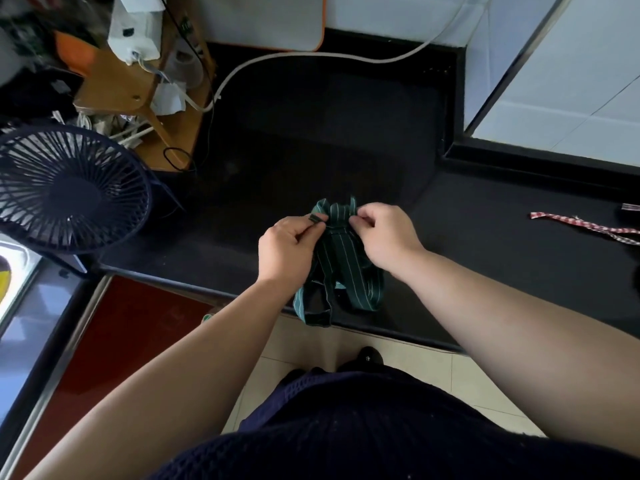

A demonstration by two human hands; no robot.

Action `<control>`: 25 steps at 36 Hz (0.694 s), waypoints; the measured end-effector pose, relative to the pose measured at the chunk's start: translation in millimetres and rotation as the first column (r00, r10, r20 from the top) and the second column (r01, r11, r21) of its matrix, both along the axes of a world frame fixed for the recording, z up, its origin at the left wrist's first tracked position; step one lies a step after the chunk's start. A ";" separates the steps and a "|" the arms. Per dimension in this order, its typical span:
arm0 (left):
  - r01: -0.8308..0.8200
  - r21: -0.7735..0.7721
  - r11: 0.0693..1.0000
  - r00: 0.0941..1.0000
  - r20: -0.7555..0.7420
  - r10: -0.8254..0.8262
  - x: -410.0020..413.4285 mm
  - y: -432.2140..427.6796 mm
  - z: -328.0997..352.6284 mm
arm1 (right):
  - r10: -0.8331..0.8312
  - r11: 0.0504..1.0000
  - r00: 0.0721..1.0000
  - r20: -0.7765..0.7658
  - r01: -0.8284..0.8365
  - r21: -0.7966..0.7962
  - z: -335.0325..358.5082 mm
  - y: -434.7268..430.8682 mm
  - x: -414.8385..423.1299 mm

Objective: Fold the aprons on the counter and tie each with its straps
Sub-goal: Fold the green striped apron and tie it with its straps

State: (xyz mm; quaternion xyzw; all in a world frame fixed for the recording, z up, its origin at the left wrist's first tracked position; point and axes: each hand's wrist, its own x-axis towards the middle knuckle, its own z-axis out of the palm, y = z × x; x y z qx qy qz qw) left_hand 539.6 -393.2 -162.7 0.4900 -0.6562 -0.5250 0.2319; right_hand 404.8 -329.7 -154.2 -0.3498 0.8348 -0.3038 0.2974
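The left hand (291, 244) is pinching a dark green strap end (316, 219) between its thumb and curled forefinger. The right hand (384, 232) is pinching the top right of the bundle with its fingers curled in, and its fingertips are hiding exactly which fold they are gripping. Between the two hands, the dark green fabric apron with thin white stripes (337, 258) is sitting as a narrow folded bundle, with a band crossing its upper part. The bundle is lying on the black counter (311, 140) near the front edge, and loops of its fabric are reaching over that edge above the pale tiled floor (298, 344). Well apart to the right, a red-and-white checked fabric strap (585, 227) is lying flat on the same counter. To the left, a dark blue round fan (69, 192) is standing at the counter's end, and a white cable (311, 57) is curving across the back.
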 end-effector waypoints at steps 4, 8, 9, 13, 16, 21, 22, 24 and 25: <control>0.045 0.058 0.997 0.996 -0.075 -0.040 -4.5 3.2 5.1 | 0.078 0.997 0.996 -0.041 -0.079 -0.007 5.2 -3.4 5.4; 0.036 0.055 0.998 0.998 -0.054 -0.033 -3.1 1.8 4.0 | 0.115 0.993 0.993 -0.025 -0.115 0.001 7.5 -7.1 8.2; 0.021 0.067 0.998 0.999 -0.044 -0.019 -2.6 0.8 2.9 | 0.103 0.995 0.995 -0.003 -0.103 0.003 7.1 -6.9 8.3; -0.035 0.169 0.985 0.997 -0.064 0.046 -2.4 -1.0 0.5 | 0.035 0.997 0.996 0.084 -0.040 0.061 8.0 -7.1 10.3; -0.068 0.232 0.970 0.991 -0.098 0.093 -1.7 -1.5 -2.6 | -0.009 0.996 0.993 0.114 -0.001 0.092 9.0 -7.2 8.6; -0.133 0.300 0.944 0.979 -0.108 0.172 0.3 -1.4 -6.1 | -0.068 0.996 0.984 0.163 0.057 0.074 5.5 -4.8 8.0; -0.133 0.309 0.942 0.980 -0.100 0.171 0.7 -0.6 -7.2 | -0.097 0.993 0.979 0.181 0.084 0.077 3.5 -4.3 8.6; -0.136 0.314 0.940 0.981 -0.092 0.173 2.1 -1.0 -9.0 | -0.143 0.989 0.965 0.219 0.129 0.078 0.4 -5.7 9.9; -0.137 0.319 0.938 0.979 -0.099 0.177 3.1 -1.9 -9.2 | -0.158 0.987 0.958 0.240 0.145 0.073 -0.4 -6.7 10.7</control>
